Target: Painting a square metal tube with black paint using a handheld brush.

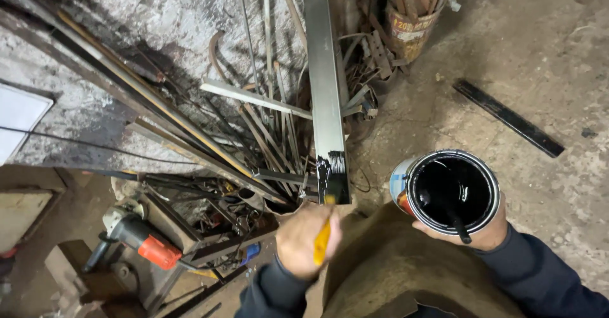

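Left hand (304, 242): is gripping a yellow-handled brush (323, 239), closed, just below the steel tube (327, 96).
Right hand (479, 232): is cupping an open can of black paint (451, 190), fingers wrapped underneath.

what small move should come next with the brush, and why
Probably stroke the brush in the left hand farther up the metal bar: only its lower end is black, the rest is bare, and the paint can sits open in the right hand.

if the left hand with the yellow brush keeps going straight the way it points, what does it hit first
Most likely the black-painted lower end of the upright metal bar: the left hand aims the yellow-handled brush up at it. Depth is unclear, so the gap can't be judged.
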